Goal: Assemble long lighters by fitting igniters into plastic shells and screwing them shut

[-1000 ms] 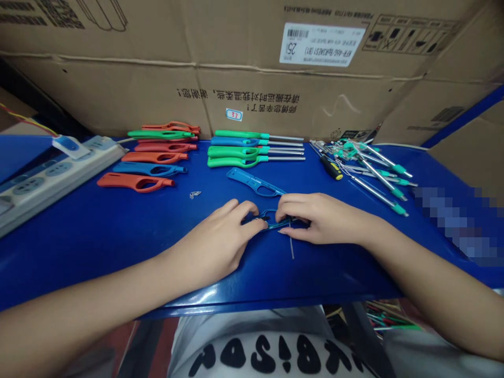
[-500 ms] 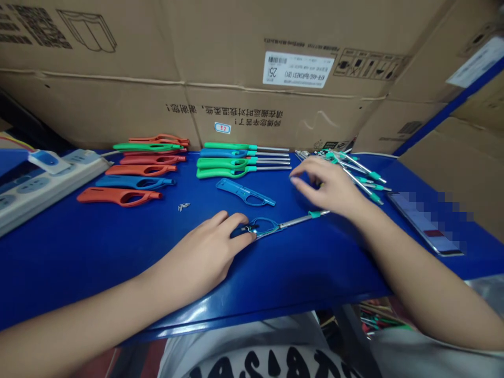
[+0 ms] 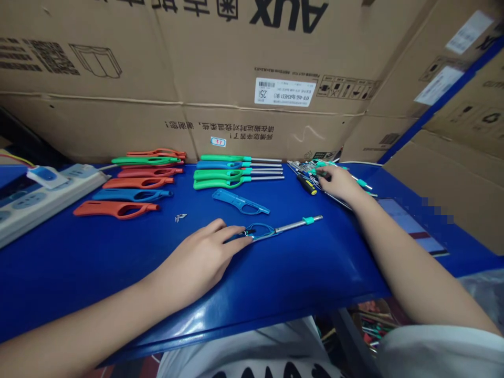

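Observation:
My left hand (image 3: 202,252) is closed on the handle end of an open blue lighter shell (image 3: 264,231), keeping it down on the table. A metal tube (image 3: 291,226) with a teal collar lies in line with its front end. Thin wires show by my fingertips. My right hand (image 3: 338,184) is at a pile of metal lighter tubes (image 3: 364,184) with teal collars, its fingers curled in among them; what they pinch is hidden. Beside it lies a yellow and black screwdriver (image 3: 307,184). A separate blue shell half (image 3: 240,201) rests behind my left hand.
Orange, blue and green lighter shells (image 3: 118,209) lie in a row at left, near small metal pins (image 3: 180,217). Several lighters with tubes (image 3: 220,182) lie at the back centre. A power strip (image 3: 47,202) is far left, a phone (image 3: 413,226) right. Cardboard (image 3: 220,68) walls the back.
My right hand has moved right and away from me onto the tube pile, uncovering the screwdriver. My left hand keeps its hold on the blue shell. The camera view has tilted up slightly.

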